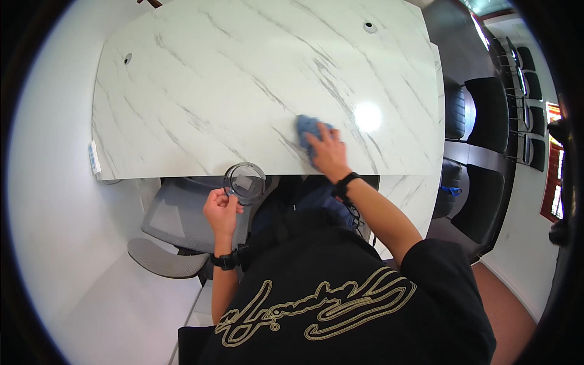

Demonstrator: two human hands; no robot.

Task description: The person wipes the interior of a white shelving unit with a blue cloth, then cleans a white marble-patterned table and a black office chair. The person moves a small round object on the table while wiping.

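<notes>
A white marble-patterned tabletop [219, 105] spreads out before me. On it, near the front edge, my right hand [329, 151] presses a crumpled blue cloth [306, 130], its fingers spread over the right side of the cloth. My left hand [223, 210] pinches the rim of a round, see-through container [253, 194], possibly a glass ashtray, at the table's front edge. A pale square patch shows through its base; whether it lies inside or beneath cannot be told. Each wrist wears a black band.
Two round grommets [369, 28] are set in the tabletop. A white power strip [94, 157] is at its left edge, beside the wall. A grey mesh chair [182, 228] stands at the lower left. Black chairs [487, 114] line the right side. Cables hang beside my lap.
</notes>
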